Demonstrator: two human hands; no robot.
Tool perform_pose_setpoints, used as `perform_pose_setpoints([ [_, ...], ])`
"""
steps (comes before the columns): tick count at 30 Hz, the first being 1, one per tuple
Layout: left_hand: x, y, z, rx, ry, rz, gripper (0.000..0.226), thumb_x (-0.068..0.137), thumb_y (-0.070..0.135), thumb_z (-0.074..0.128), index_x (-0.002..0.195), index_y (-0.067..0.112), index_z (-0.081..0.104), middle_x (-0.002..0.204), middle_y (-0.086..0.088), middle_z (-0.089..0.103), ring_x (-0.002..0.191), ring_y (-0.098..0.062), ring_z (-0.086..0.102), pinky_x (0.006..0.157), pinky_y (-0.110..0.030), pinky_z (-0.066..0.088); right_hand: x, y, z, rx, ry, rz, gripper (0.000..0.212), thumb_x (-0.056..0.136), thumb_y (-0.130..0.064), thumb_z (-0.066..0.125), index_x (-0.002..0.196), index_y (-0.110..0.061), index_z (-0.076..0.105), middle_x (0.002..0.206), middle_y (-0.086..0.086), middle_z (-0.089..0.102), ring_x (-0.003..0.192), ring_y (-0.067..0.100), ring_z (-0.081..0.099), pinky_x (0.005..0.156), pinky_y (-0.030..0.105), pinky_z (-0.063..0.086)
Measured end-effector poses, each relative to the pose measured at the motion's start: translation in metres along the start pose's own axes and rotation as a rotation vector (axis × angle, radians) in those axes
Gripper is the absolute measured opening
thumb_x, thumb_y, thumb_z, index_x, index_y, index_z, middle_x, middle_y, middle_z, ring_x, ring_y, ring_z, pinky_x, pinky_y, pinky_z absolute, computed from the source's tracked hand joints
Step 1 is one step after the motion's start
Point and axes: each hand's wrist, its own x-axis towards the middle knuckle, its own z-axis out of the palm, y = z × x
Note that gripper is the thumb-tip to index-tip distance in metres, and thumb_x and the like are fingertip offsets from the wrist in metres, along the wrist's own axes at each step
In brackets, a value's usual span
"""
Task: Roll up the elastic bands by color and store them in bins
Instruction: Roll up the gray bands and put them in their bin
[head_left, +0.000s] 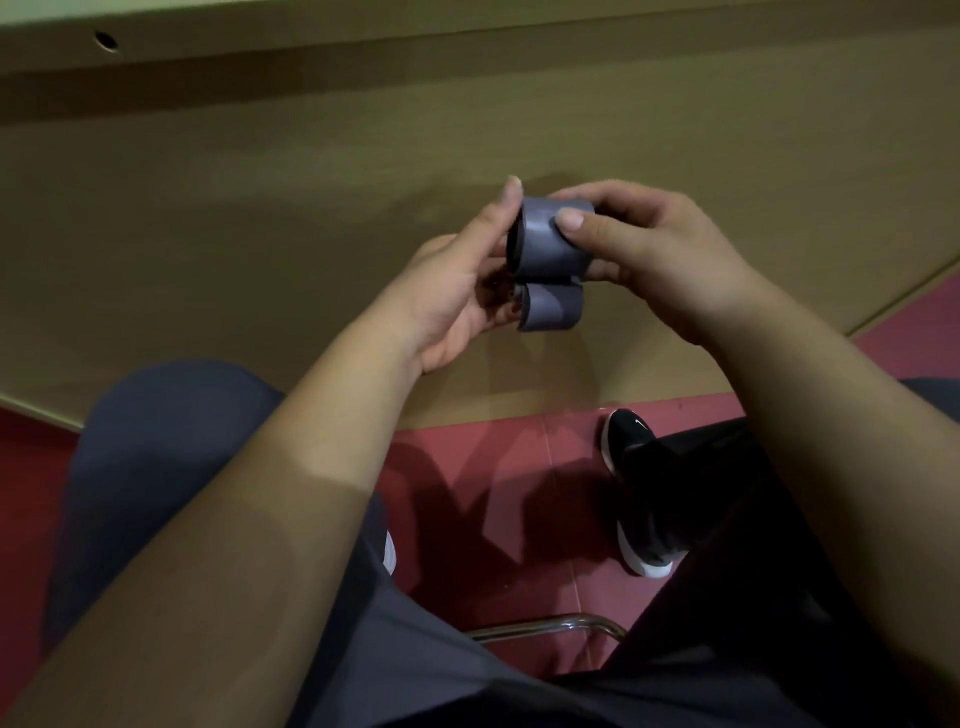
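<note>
You are holding a grey band (548, 244) between your two hands, in the air in front of your knees. It is a wide, smooth, matte strip, and it is sitting as two coils, one above the other. The upper coil is the larger, and its dark open end is facing your left hand (457, 296). The lower coil is smaller and is hanging just under the first, touching it.

Your left hand is cupping the band from the left, palm turned toward it. One digit is standing straight up along the open end of the upper coil, while the other fingers are curling in behind the coils, partly hidden.

Your right hand (660, 260) is gripping the upper coil from the right. Its thumb (574, 221) is pressing flat on the near face, and its fingers are wrapping round the far side.

Beyond both hands a tan wooden panel (260, 208) is filling the view. Below your right hand a black shoe (631, 441) is resting on the red floor (483, 467), and nearer you a chrome tube (545, 626) is showing between your legs.
</note>
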Motion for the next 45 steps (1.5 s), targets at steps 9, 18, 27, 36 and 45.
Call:
perform_pose_setpoints([
  [9, 0.004, -0.015, -0.001, -0.140, 0.017, 0.037, 0.052, 0.092, -0.006, 0.071, 0.141, -0.006, 0.054, 0.120, -0.019, 0.068, 0.103, -0.022, 0.071, 0.084, -0.028, 0.058, 0.004, -0.001, 0.001, 0.171, 0.206, 0.094, 0.060, 0.094, -0.053, 0.073, 0.119, 0.000, 0.074, 0.092, 0.008, 0.072, 0.084, 0.022, 0.070, 0.077, 0.041, 0.054],
  [18, 0.007, -0.017, 0.000, -0.195, 0.145, -0.006, 0.040, 0.099, 0.008, 0.065, 0.139, 0.009, 0.062, 0.106, -0.008, 0.074, 0.085, -0.016, 0.071, 0.072, -0.027, 0.054, 0.002, -0.001, 0.001, 0.263, 0.178, 0.143, 0.042, 0.101, -0.026, 0.071, 0.127, 0.007, 0.067, 0.096, 0.007, 0.068, 0.078, 0.023, 0.067, 0.082, 0.038, 0.059],
  [27, 0.009, -0.018, 0.001, -0.137, 0.100, 0.052, 0.042, 0.099, -0.004, 0.057, 0.140, 0.001, 0.061, 0.120, -0.018, 0.072, 0.109, -0.028, 0.069, 0.096, -0.038, 0.055, 0.007, 0.007, 0.005, 0.103, 0.101, 0.161, 0.032, 0.084, -0.028, 0.078, 0.109, -0.007, 0.078, 0.107, 0.010, 0.080, 0.105, 0.028, 0.075, 0.106, 0.046, 0.056],
  [36, 0.011, -0.024, -0.004, 0.261, -0.004, 0.261, 0.060, 0.086, 0.002, 0.080, 0.141, 0.014, 0.060, 0.132, -0.001, 0.072, 0.121, -0.012, 0.068, 0.103, -0.027, 0.053, 0.010, 0.012, 0.007, 0.263, 0.060, 0.241, 0.047, 0.078, -0.011, 0.079, 0.123, 0.003, 0.070, 0.107, 0.017, 0.075, 0.102, 0.029, 0.073, 0.107, 0.048, 0.055],
  [45, 0.022, -0.027, -0.011, 0.394, 0.044, 0.329, 0.045, 0.082, 0.013, 0.079, 0.124, 0.027, 0.069, 0.123, 0.004, 0.077, 0.115, -0.011, 0.069, 0.110, -0.037, 0.052, 0.011, 0.015, 0.006, 0.308, -0.013, 0.261, 0.059, 0.081, -0.013, 0.079, 0.134, 0.009, 0.063, 0.116, 0.024, 0.073, 0.104, 0.032, 0.071, 0.102, 0.041, 0.058],
])
